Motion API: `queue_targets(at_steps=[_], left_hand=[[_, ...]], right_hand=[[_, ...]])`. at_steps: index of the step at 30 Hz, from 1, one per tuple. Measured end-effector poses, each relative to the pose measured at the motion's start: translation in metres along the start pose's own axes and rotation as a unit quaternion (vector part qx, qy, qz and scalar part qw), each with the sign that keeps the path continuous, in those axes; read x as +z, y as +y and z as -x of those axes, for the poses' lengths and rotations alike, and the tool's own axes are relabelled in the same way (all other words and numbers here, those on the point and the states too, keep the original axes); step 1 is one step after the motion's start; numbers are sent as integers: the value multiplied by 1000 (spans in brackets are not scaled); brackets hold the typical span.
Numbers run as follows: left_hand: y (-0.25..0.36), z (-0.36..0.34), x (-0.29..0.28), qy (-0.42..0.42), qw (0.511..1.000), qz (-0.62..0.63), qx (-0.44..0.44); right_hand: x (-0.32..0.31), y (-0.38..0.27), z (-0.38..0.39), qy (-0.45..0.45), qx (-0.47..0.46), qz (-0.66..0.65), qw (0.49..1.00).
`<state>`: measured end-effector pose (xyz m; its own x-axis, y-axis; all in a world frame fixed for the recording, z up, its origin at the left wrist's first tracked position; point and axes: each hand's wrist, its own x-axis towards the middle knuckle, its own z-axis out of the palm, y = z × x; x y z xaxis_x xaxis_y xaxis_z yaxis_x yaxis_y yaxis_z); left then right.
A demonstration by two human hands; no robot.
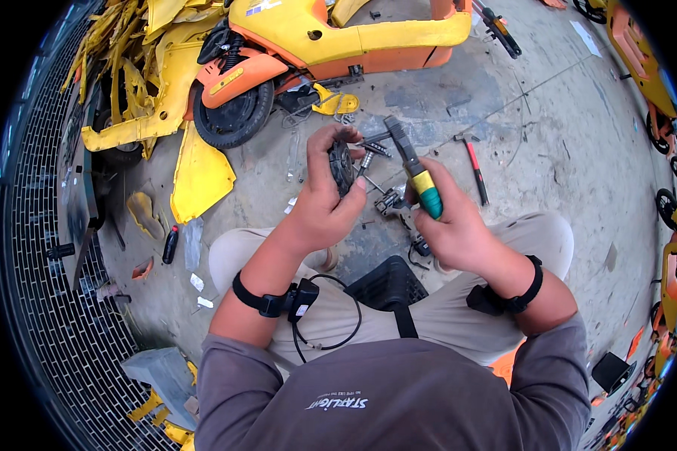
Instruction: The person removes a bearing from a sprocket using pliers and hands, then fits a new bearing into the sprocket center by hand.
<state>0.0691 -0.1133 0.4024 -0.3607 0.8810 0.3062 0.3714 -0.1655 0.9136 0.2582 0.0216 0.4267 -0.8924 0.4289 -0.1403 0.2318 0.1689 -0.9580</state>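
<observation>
My left hand (329, 188) is closed around a dark, grimy round part (341, 167), raised above the floor between my knees. Beside its fingers shows a short ribbed metal piece (366, 161); whether it is attached to the round part I cannot tell. My right hand (450, 214) grips a tool with a green and yellow handle (426, 195) and a long dark head (403, 140), tilted up toward the left. A thin dark rod reaches from near my left fingers toward that head. Below, on the floor, lies a metal mechanism (390, 201), partly hidden.
A hammer with a red handle (476, 171) lies on the concrete to the right. Ahead rests a yellow and orange scooter body (338, 41) with a black wheel (233, 113). Yellow panels (199, 173) pile up at left, near a dark bottle (171, 245). A black crate (387, 284) sits between my legs.
</observation>
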Motion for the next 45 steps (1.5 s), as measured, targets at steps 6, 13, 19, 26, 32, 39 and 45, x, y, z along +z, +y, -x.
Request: queue_targets(at_steps=[6, 13, 19, 26, 32, 39, 45], left_hand=[[-7, -10, 4, 63, 986, -111, 103], [-5, -12, -1, 59, 972, -186, 130], [-3, -12, -2, 44, 968, -214, 126], [23, -3, -3, -24, 973, 147, -178], [21, -6, -29, -166, 822, 459, -295], [33, -3, -35, -183, 780, 434, -412], [13, -4, -28, -58, 853, 450, -257]], right_hand=[[8, 2, 5, -4, -26, 4, 1000], [6, -1, 5, -29, -3, -11, 1000], [7, -2, 6, -27, 4, -5, 1000], [4, 10, -3, 75, -155, 247, 954], [-19, 3, -20, 112, -318, 405, 850], [-42, -6, -32, 142, -475, 470, 730], [-35, 1, -28, 138, -330, 337, 871]])
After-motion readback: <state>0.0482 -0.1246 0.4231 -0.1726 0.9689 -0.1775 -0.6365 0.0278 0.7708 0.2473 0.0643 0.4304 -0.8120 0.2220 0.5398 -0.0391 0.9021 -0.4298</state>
